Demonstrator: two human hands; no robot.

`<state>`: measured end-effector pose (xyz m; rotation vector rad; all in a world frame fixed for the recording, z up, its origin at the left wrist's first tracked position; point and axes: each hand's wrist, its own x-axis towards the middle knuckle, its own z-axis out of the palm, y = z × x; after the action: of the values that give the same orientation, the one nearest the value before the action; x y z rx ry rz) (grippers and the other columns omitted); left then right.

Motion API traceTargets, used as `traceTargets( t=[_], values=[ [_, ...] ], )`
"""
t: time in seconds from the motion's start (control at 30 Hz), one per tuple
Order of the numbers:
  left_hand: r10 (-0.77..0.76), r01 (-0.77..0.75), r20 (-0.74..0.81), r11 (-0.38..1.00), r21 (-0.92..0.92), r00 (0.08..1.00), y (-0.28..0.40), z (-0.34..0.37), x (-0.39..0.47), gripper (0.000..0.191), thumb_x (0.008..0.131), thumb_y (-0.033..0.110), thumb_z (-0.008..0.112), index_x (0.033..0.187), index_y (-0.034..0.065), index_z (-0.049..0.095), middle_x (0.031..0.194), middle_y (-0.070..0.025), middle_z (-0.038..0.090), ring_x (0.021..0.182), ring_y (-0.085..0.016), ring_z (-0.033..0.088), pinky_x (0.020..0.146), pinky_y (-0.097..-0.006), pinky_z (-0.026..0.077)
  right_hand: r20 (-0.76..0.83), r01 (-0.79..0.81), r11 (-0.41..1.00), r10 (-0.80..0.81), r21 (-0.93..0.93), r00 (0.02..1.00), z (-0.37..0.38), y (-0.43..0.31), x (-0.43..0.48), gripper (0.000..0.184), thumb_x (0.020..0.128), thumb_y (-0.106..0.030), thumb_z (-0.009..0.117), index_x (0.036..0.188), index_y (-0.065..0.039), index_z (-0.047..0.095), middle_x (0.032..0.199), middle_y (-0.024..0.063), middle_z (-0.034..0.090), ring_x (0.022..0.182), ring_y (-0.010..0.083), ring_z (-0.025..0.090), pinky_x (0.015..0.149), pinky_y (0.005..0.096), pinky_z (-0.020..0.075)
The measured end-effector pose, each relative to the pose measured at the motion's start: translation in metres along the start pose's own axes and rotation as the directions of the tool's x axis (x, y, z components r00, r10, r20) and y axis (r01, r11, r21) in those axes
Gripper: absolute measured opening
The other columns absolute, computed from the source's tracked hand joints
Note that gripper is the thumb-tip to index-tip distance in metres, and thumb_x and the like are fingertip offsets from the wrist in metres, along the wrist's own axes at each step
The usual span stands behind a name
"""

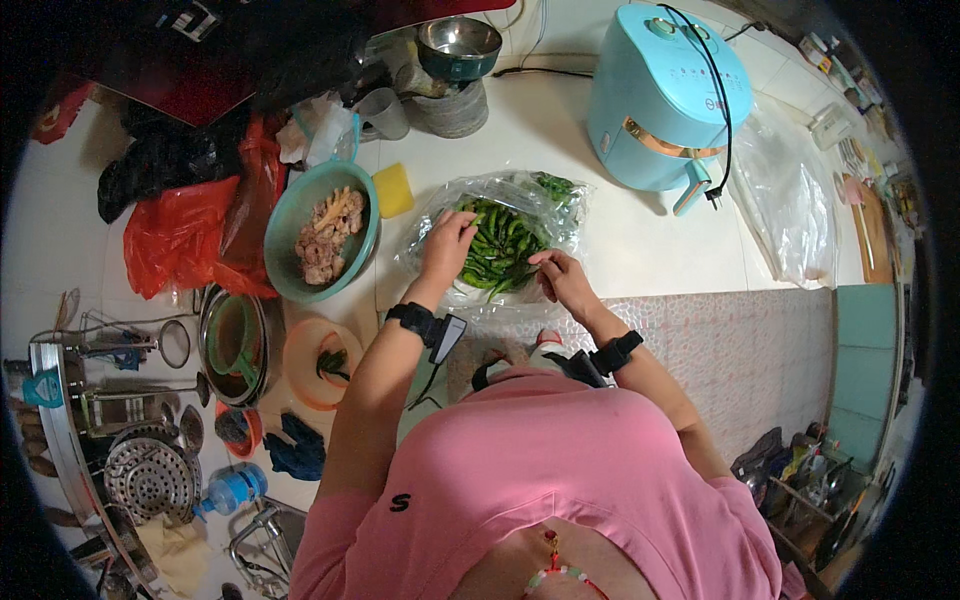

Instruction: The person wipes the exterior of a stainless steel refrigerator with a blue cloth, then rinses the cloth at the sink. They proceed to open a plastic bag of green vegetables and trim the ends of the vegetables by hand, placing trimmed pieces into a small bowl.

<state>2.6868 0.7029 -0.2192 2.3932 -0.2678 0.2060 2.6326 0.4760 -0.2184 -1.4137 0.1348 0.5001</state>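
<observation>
Many green chili peppers (495, 244) lie in a clear plastic bag (431, 217) spread at the counter's front edge. My left hand (448, 247) is at the left side of the pile, its fingers bent over the bag and peppers; whether it pinches one is unclear. At the pile's right side is my right hand (559, 277), fingers curled close to the peppers, and what lies between them cannot be made out. More peppers (553, 186) show at the bag's back right. An orange-rimmed plastic container (304, 367) to the left holds a few dark green peppers (332, 364).
Left of the bag stand a yellow sponge (392, 190) and a green colander (281, 274) with raw meat pieces (328, 240). Red plastic bags (180, 240) lie farther left. A turquoise air fryer (660, 105) stands at the back right, near a clear plastic sheet (784, 187).
</observation>
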Motion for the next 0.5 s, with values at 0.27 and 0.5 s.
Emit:
traceTargets(
  t=[0.27, 0.5],
  values=[
    [-0.384, 0.478, 0.321, 0.443, -0.758, 0.866, 0.035, -0.034, -0.004, 0.03, 0.092, 0.018, 0.056, 0.116, -0.0014, 0.055, 0.098, -0.0063, 0.062, 0.085, -0.012, 0.059, 0.072, -0.0253, 0.048, 0.066, 0.097, 0.985, -0.088, -0.145, 0.994, 0.023, -0.022, 0.008, 0.032, 0.092, -0.03, 0.057, 0.11, -0.003, 0.058, 0.07, -0.0018, 0.05, 0.055, 0.0064, 0.043, 0.048, 0.0221, 0.0364],
    [-0.376, 0.506, 0.382, 0.327, -0.798, 0.844, 0.039, -0.035, -0.019, 0.028, 0.093, 0.023, 0.054, 0.11, 0.0007, 0.059, 0.092, -0.0055, 0.062, 0.079, -0.012, 0.058, 0.065, -0.025, 0.047, 0.218, 0.224, 0.91, -0.153, -0.348, 0.964, 0.037, -0.029, 0.006, 0.023, 0.092, -0.024, 0.055, 0.096, -0.003, 0.063, 0.08, 0.0068, 0.062, 0.069, 0.0172, 0.056, 0.067, 0.0303, 0.0456]
  ],
)
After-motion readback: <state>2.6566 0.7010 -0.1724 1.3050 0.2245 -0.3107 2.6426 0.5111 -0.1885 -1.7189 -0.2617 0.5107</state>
